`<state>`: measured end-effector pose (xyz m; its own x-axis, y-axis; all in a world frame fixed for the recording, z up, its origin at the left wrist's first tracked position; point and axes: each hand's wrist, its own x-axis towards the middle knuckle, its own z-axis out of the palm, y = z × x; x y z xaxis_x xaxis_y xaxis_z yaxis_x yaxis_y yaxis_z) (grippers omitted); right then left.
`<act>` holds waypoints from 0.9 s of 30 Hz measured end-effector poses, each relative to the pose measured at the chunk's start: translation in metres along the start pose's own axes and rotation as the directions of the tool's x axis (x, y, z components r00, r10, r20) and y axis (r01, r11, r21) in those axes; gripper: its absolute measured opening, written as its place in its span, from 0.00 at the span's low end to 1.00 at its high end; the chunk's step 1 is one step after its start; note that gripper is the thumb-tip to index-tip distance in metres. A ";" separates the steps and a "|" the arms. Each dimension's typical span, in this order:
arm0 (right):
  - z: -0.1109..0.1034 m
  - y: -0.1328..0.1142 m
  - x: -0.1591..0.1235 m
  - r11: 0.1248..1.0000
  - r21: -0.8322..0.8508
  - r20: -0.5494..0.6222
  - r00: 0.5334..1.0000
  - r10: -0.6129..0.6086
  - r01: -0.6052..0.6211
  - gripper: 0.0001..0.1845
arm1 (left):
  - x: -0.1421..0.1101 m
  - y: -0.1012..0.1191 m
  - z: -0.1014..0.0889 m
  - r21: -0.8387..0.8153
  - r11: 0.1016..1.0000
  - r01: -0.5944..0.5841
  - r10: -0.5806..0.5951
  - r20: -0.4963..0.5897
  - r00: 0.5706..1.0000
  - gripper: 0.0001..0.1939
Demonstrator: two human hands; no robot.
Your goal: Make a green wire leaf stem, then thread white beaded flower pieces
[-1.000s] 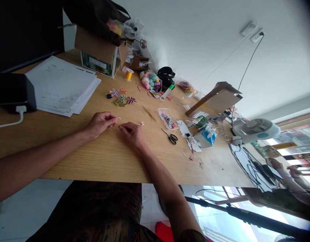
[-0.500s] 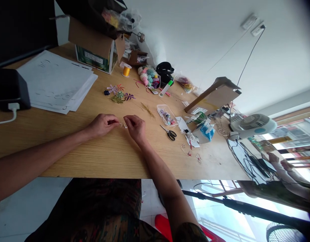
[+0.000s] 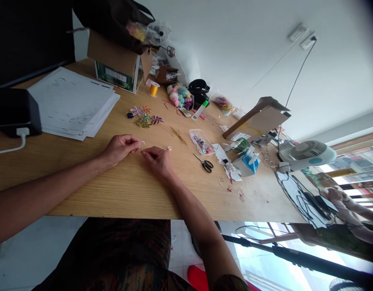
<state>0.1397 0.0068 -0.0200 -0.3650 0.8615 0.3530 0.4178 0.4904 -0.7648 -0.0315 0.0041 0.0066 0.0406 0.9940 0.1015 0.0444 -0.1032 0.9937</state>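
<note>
1. The left hand (image 3: 119, 148) lies low over the wooden tabletop (image 3: 83, 186), its thumb and fingertips pinched closed on a small pale wire loop (image 3: 142, 144); the loop sticks out past the fingertips, and it is too small to make out in detail.
2. The right hand (image 3: 156, 161) sits just beside the left, its fingers curled and partly closed, with the fingertips (image 3: 145, 150) close to the loop; whether they hold anything thin, I cannot tell.
3. A tiny pinkish bead piece (image 3: 168, 148) lies just past the right hand's fingers, on the bare wood or nearly touching them; I cannot tell which.
4. Farther along the table lie a sprig of gold beaded wire (image 3: 178, 136), a clear plastic tray of beads (image 3: 201, 142) and black-handled scissors (image 3: 207, 165); small wire scraps (image 3: 241, 195) lie beyond the scissors.
5. Finished beaded flowers (image 3: 144, 116) sit in a cluster beside a stack of white paper (image 3: 74, 103); a black device (image 3: 15, 111) stands at the stack's edge.
6. At the far edge are a yellow thread spool (image 3: 154, 89), a heap of yarn balls (image 3: 180, 97), a cardboard box (image 3: 116, 66) and a small white fan (image 3: 307, 155).
</note>
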 end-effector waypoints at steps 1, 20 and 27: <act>0.000 -0.001 0.000 1.000 -0.010 0.009 1.000 -0.018 0.018 0.11 | 0.001 -0.002 0.000 0.031 1.000 -0.001 0.001 -0.009 1.000 0.13; -0.005 0.005 0.004 0.994 0.065 -0.077 0.992 0.097 -0.092 0.12 | 0.000 -0.006 -0.002 0.135 0.983 -0.121 0.100 0.153 0.983 0.10; 0.000 0.001 0.000 1.000 0.022 0.002 1.000 0.007 -0.007 0.12 | 0.001 -0.002 -0.001 0.035 0.999 -0.035 0.035 0.001 0.999 0.10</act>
<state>0.1396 0.0074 -0.0208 -0.3633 0.8648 0.3467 0.4021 0.4812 -0.7790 -0.0327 0.0050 0.0047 0.0427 0.9897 0.1366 0.0776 -0.1396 0.9872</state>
